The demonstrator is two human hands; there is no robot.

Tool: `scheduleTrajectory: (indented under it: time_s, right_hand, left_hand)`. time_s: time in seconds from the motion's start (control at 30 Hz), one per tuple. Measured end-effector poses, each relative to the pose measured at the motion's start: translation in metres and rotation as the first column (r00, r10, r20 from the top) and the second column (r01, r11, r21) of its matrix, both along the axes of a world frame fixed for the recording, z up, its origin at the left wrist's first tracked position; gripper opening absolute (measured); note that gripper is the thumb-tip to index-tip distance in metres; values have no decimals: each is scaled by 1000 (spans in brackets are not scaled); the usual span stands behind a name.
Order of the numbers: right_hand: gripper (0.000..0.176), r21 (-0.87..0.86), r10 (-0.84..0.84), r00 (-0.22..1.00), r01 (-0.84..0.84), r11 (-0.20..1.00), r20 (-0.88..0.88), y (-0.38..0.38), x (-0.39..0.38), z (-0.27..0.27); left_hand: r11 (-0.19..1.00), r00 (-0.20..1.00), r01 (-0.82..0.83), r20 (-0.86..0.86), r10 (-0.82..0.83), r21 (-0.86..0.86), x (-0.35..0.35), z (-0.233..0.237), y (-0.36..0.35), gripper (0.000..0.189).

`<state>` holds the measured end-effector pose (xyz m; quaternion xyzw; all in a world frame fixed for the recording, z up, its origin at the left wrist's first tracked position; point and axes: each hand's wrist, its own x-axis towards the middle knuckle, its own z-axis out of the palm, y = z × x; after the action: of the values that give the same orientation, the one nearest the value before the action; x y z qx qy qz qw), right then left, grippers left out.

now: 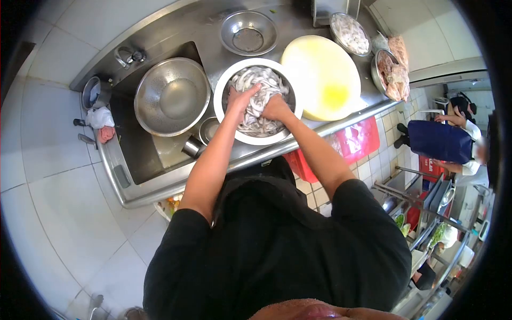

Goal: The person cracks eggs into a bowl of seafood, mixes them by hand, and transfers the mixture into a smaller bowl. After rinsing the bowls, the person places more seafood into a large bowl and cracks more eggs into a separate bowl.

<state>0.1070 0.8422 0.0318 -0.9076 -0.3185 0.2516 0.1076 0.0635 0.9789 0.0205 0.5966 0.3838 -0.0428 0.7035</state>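
A white-rimmed bowl [223, 118] stands on the steel counter, filled with greyish-white, slippery-looking strips [260, 124] that look like raw seafood. Both of my hands are inside it. My left hand [242, 100] lies at the left of the heap, fingers pointing inward over the strips. My right hand [276, 108] is pushed into the right side, its fingers buried among the strips. Touching or nearly touching the bowl's right side is a round, thick, pale yellow board [320, 74]. What my fingertips close on is hidden.
Left is a sink [128, 154] holding a large steel bowl [172, 96] and small pots, with a faucet [128, 57] behind. A steel bowl [248, 33] sits behind. Bowls of pale pieces [350, 33] and raw meat [394, 77] stand right. A person in an apron [440, 140] is far right.
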Motion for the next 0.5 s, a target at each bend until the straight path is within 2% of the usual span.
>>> scheduleTrajectory:
  time_s: [0.03, 0.07, 0.1, 0.2, 0.23, 0.33, 0.37, 0.43, 0.5]
  right_hand:
    - [59, 361, -94, 994, 108, 926, -57, -1, 4, -16]
    - [61, 662, -162, 975, 221, 716, -150, -4, 4, -37]
    - [49, 483, -135, 965, 230, 845, -223, -10, 14, -74]
    - [48, 83, -397, 806, 477, 875, -438, -3, 9, -27]
    - [41, 356, -406, 854, 509, 784, -325, 0, -6, 8]
    - [37, 232, -304, 945, 324, 917, -120, -4, -3, 71]
    - [36, 438, -316, 947, 311, 844, -63, -5, -1, 81]
    - [37, 349, -200, 978, 207, 914, -57, -20, 19, 60]
    - [37, 55, -212, 968, 221, 974, -135, -26, 19, 58]
  left_hand:
    - [986, 993, 72, 101, -57, -154, 3, 3, 10, 67]
    - [941, 974, 161, 204, -102, -297, 3, 9, 15, 62]
    - [921, 988, 150, 99, -122, -359, 1, 39, 15, 48]
    - [877, 986, 141, 147, -82, -459, 2, 38, 13, 46]
    - [896, 978, 175, 179, -109, -407, 4, 30, 16, 45]
    - [969, 967, 151, 233, -105, -194, -7, 88, 16, 41]
    - [976, 968, 147, 224, -110, -160, -10, 101, 17, 47]
    - [961, 985, 137, 131, -108, -239, -22, 132, 18, 55]
    - [936, 994, 89, 89, -62, -340, -30, 128, 17, 62]
